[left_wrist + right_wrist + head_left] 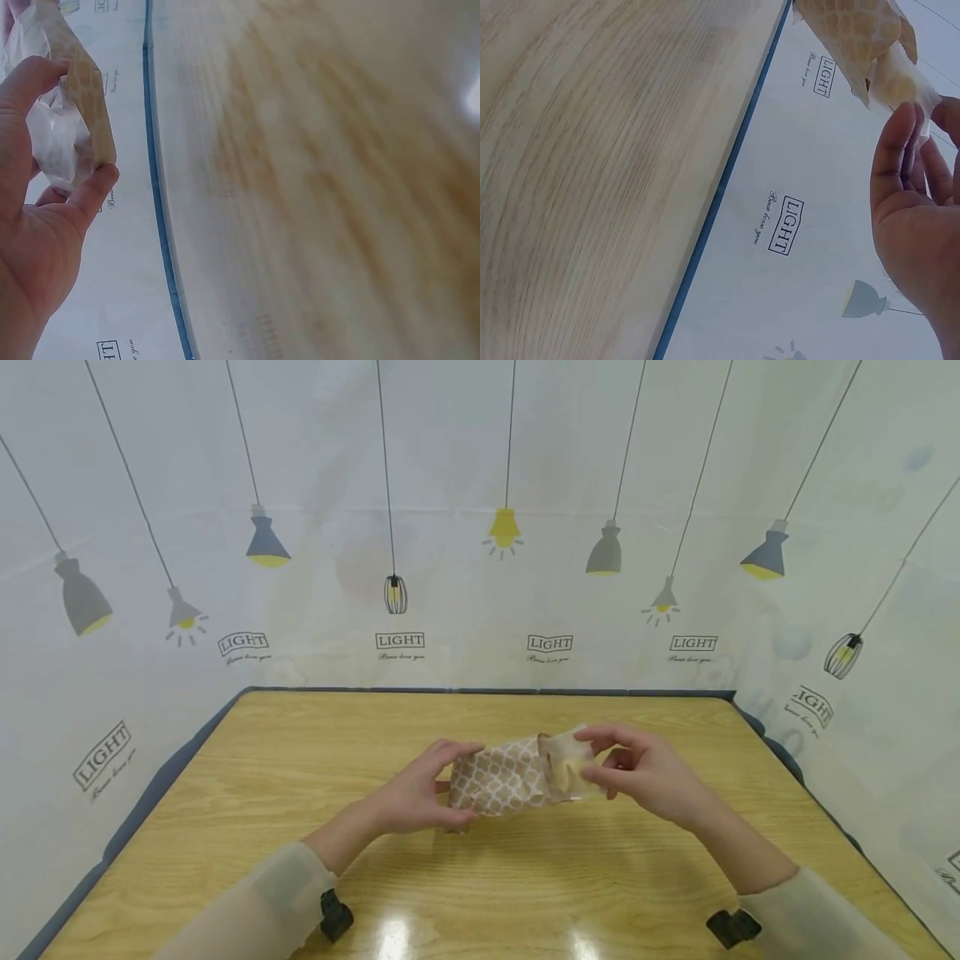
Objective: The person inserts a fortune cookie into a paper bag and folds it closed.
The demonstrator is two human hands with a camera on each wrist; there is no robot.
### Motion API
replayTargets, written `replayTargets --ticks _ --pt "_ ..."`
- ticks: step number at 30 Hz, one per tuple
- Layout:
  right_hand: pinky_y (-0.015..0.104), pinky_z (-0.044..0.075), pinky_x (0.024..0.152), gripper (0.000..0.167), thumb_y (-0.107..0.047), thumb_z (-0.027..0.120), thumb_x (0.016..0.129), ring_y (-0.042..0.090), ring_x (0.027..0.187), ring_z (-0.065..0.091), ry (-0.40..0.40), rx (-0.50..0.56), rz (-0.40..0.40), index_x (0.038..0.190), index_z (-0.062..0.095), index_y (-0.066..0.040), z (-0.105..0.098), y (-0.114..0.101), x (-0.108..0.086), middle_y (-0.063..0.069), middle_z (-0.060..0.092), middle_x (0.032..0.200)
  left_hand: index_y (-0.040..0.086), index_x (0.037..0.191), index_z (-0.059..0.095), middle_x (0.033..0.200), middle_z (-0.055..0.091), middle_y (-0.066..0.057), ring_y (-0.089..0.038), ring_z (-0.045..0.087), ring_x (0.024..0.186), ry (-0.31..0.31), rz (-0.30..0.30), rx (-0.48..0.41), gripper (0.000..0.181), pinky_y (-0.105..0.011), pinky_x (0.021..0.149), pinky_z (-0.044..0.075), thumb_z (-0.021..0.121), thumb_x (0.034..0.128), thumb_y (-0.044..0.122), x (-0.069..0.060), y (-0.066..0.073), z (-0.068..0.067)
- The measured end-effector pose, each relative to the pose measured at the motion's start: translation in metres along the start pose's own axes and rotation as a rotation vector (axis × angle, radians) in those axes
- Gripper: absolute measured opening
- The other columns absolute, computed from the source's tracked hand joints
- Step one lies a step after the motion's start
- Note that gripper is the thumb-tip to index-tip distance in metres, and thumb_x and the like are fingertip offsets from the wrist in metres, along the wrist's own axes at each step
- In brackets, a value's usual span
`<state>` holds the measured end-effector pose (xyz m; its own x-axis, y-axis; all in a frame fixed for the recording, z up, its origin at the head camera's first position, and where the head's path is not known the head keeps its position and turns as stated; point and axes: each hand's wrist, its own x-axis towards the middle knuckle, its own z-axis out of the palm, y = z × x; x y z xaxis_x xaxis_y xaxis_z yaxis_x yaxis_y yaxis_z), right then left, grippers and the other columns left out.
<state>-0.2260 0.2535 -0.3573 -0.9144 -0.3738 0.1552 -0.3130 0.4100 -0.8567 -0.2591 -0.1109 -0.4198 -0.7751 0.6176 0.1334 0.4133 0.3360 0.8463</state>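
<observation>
A tan paper bag [501, 777] with a white lattice pattern is held above the table by my left hand [416, 789], thumb on the near side and fingers on the far side at its left end. From its right end sticks a small translucent packet [567, 768] with something pale yellow inside. My right hand [652, 772] pinches the packet's outer edge between thumb and fingers. In the right wrist view the packet [895, 84] sits partly within the bag's mouth. The left wrist view shows the bag's whitish, crumpled end [56, 139] between my fingers. What else the bag contains is hidden.
Below the hands lies a light wooden table [315, 735] with a dark blue strip [450, 691] along its back edge. A white sheet [450, 460] printed with hanging lamps encloses the back and sides. Dark wrist cameras [335, 917] sit at both sleeves.
</observation>
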Motion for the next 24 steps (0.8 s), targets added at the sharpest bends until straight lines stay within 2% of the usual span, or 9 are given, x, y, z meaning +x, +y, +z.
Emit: replayTargets --ticks 11,16,24 --pt "0.025 0.06 0.06 0.043 -0.011 0.081 0.099 0.011 0.077 0.065 0.007 -0.039 -0.061 0.141 0.07 -0.009 0.009 -0.003 0.005 0.013 0.067 0.114 0.018 0.168 0.041 0.154 0.045 -0.013 -0.037 0.048 0.149 0.005 -0.012 0.002 0.097 -0.054 0.122 0.056 0.092 0.0856 0.011 0.001 -0.002 0.002" --pt "0.023 0.054 0.056 0.042 -0.013 0.082 0.099 0.01 0.078 0.064 0.013 -0.065 -0.079 0.139 0.072 -0.011 0.011 -0.004 0.006 0.013 0.069 0.114 0.018 0.168 0.042 0.154 0.045 -0.013 -0.037 0.048 0.149 0.003 -0.008 -0.003 0.097 -0.053 0.122 0.055 0.092 0.0858 0.012 0.002 -0.003 0.002" --pt "0.022 0.05 0.054 0.042 -0.021 0.082 0.1 0.01 0.073 0.058 -0.005 -0.089 -0.032 0.141 0.072 -0.016 0.014 0.001 0.006 0.014 0.069 0.116 0.013 0.169 0.041 0.154 0.045 -0.014 -0.038 0.048 0.149 0.001 -0.007 -0.012 0.098 -0.053 0.122 0.055 0.092 0.0858 0.011 0.003 -0.001 0.001"
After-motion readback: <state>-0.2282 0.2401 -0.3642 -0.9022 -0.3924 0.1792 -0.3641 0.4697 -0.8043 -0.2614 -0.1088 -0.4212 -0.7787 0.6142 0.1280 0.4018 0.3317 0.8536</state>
